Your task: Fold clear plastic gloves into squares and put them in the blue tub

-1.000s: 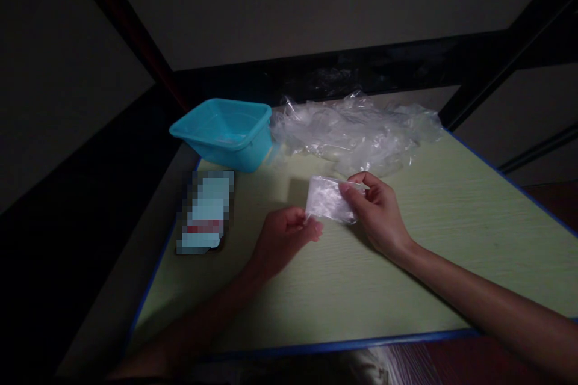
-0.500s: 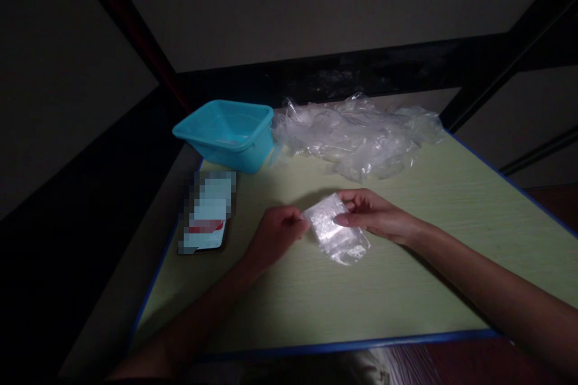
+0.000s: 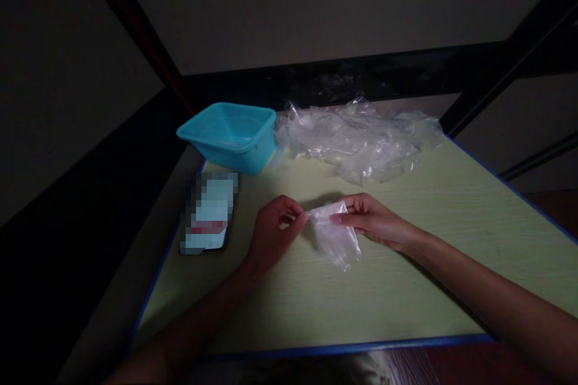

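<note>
Over the middle of the table, a small clear plastic bag [image 3: 338, 242] is stretched between my two hands. My left hand [image 3: 276, 227] pinches its upper left corner between thumb and fingertips. On the other side, my right hand [image 3: 377, 221] grips the bag near its upper right edge, thumb in front and fingers behind. The bag's lower part hangs loose and shiny, and what it contains, if anything, I cannot make out. Beyond my hands lies a heap of crumpled clear plastic bags [image 3: 356, 144].
A blue plastic basin [image 3: 253, 156] stands at the table's far left corner. Nearer on the left edge lies a phone [image 3: 212, 210] with a lit, blurred screen. The pale table [image 3: 289, 313] has a blue edge. A dark-trimmed wall rises behind.
The bag has turned and tilted between my hands, now showing a less bright face with its lower part hanging more. My left fingers have shifted slightly, with a gap opening behind the pinch.
</note>
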{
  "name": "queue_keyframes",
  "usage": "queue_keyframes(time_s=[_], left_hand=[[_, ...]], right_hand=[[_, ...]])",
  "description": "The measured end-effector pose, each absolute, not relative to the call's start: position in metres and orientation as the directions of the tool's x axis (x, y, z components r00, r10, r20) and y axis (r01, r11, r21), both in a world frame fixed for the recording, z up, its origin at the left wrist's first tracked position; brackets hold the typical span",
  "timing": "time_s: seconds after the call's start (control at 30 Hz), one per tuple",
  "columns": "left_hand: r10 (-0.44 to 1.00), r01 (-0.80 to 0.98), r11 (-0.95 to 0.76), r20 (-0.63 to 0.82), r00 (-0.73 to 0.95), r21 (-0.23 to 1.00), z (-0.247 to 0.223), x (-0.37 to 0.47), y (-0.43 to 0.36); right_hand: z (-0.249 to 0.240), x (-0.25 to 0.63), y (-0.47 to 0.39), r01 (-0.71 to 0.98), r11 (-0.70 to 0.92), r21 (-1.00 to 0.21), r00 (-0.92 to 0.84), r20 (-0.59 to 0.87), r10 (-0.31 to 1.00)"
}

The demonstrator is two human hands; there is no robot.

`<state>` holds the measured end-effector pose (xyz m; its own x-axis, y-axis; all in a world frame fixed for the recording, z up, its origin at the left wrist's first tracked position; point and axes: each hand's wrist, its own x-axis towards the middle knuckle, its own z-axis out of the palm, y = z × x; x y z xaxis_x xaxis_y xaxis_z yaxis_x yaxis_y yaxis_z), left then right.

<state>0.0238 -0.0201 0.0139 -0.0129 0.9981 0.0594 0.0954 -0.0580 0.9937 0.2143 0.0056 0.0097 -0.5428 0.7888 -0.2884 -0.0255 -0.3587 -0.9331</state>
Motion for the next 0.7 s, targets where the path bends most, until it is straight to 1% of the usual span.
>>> queue_keyframes(time_s=[0.13,0.3,0.53,0.7], left_hand=[[0.994,0.097,-0.094,0.099,-0.053,0.991,0.0158,0.0242,-0.0217],[0.988,0.116,-0.13,0.137,-0.064,0.985,0.0165,0.0242,-0.0218],[0.975,0.179,-0.21,0.219,-0.028,0.961,0.013,0.0233,-0.0237],[0.965,0.159,-0.262,0.263,0.017,0.952,0.0162,0.0226,-0.0244]], right_hand=[[0.0119,0.213,0.005,-0.058,-0.413,-0.909,-0.52,-0.326,0.789],[0.015,0.2117,0.0048,-0.053,-0.427,-0.903,-0.502,-0.346,0.793],[0.0156,0.2109,0.0041,-0.031,-0.409,-0.912,-0.509,-0.337,0.792],[0.0156,0.2117,0.0051,-0.032,-0.424,-0.905,-0.508,-0.351,0.787]])
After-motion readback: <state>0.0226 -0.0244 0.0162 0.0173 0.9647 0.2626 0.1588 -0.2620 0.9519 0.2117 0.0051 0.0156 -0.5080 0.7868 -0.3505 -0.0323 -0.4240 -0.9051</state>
